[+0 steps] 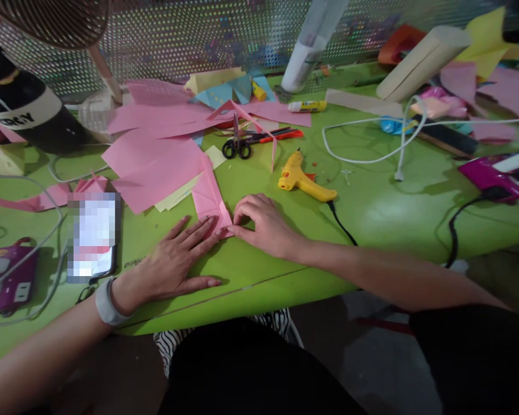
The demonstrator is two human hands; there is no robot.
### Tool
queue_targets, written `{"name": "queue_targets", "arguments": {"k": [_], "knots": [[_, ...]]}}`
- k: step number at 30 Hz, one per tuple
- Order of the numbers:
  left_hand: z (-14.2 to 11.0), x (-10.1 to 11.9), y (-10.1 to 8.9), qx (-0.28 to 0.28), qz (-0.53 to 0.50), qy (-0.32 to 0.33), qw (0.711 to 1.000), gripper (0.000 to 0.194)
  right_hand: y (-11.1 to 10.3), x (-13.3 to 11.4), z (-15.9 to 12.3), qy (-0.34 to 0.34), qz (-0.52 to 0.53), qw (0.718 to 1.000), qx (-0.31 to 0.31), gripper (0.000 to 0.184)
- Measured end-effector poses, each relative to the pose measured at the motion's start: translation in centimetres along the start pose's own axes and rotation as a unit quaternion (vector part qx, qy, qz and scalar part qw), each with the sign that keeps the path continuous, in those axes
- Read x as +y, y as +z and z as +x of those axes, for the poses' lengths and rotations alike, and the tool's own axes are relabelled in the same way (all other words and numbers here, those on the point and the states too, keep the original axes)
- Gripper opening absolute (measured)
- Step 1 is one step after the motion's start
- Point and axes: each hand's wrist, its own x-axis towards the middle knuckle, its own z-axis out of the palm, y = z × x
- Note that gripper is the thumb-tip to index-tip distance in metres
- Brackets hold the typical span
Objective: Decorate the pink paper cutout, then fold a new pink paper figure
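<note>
A creased piece of pink paper point(206, 197) lies folded on the green table in front of me. My left hand point(179, 256) is spread flat, its fingertips pressing on the paper's lower part. At the lower right corner, my right hand point(263, 225) pinches the paper's edge between thumb and forefinger. Its other fingers are curled. Larger pink sheets point(155, 164) lie just beyond, overlapping some pale yellow paper. Black-handled scissors point(237, 144) and a yellow glue gun point(305, 178) rest farther back, to the right of the folded piece.
A phone point(94, 236) lies left of my hands, near a purple power strip point(15, 276). A dark bottle point(30, 104) and a fan point(56, 23) stand at the back left. A glue stick point(307, 106), white cable point(363, 160) and second purple power strip point(497, 176) are toward the right.
</note>
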Motion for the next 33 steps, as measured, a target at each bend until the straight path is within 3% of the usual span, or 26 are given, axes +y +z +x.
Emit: {"name": "queue_targets", "arguments": {"k": [7,14,22,27,33], "knots": [[0.1,-0.1,-0.1,0.003,0.003,0.008,1.000,0.094,0.0,0.2,0.1,-0.004,0.009,1.000,0.012,0.014],[-0.1,-0.1,-0.1,0.004,0.014,0.009,1.000,0.093,-0.3,0.5,0.0,-0.070,0.017,0.997,0.019,0.013],[0.1,-0.1,0.0,0.013,0.024,0.010,1.000,0.090,-0.5,0.0,-1.0,-0.145,-0.097,0.985,0.019,0.031],[0.0,0.0,-0.2,0.015,0.025,0.011,1.000,0.089,-0.4,-0.1,-1.3,-0.159,-0.156,0.975,0.012,0.049],[0.1,0.0,-0.1,0.034,0.019,0.014,0.999,0.089,-0.4,-0.1,-1.4,-0.166,-0.185,0.969,0.001,0.056]]}}
